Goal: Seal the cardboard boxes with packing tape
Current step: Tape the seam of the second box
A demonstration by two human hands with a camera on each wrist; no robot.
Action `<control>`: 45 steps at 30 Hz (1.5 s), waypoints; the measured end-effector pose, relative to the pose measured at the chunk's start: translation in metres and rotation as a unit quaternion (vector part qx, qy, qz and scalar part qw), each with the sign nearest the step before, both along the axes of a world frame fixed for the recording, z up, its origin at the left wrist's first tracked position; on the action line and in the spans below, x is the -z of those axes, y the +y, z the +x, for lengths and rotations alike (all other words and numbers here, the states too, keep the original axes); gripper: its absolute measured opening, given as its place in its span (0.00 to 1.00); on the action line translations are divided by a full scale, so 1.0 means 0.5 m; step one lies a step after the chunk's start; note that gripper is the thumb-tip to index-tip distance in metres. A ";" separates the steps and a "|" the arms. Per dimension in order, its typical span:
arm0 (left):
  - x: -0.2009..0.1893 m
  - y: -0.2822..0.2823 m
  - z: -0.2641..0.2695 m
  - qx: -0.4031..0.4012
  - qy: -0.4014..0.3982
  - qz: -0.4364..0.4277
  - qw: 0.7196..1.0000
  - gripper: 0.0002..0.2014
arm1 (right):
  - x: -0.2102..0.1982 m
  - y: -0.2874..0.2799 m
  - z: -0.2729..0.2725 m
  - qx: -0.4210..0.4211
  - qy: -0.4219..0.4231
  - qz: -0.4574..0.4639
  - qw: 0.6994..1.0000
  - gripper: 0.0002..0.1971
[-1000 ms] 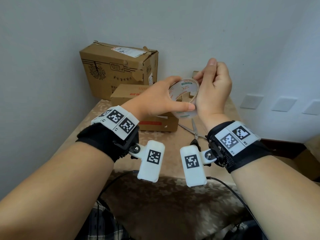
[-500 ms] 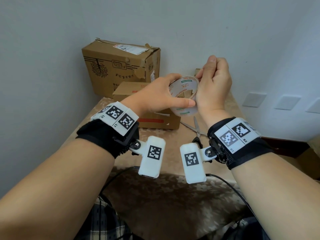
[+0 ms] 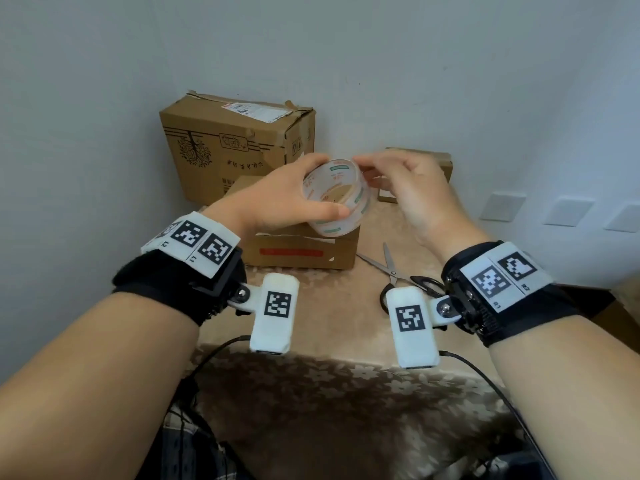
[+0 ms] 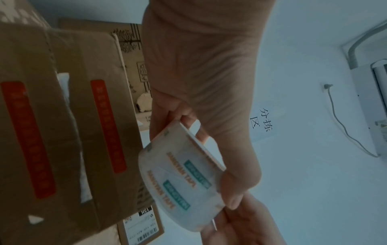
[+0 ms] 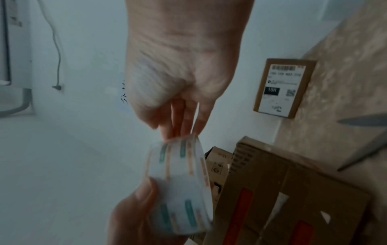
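- The left hand [image 3: 277, 199] is gripping the packing tape roll [image 3: 337, 197] above the flat cardboard box [image 3: 304, 249].
- The right hand [image 3: 412, 188] fingers [image 5: 184, 119] are pinching the roll's upper rim.

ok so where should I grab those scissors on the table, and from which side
Take the scissors by the black handle loops, the end nearest you, coming from above with the right hand. They lie flat and open, blades pointing away toward the boxes; the wrist camera partly hides the loops.
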State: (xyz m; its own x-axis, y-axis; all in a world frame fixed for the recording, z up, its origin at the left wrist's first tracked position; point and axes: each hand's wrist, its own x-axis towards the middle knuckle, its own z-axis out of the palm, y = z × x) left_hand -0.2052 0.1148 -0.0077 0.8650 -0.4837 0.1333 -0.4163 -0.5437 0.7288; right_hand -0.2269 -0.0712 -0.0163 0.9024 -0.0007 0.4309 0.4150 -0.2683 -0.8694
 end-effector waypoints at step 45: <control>0.023 -0.039 -0.021 0.017 -0.023 -0.076 0.997 0.32 | 0.034 0.060 0.018 0.223 -0.171 0.081 0.956 0.13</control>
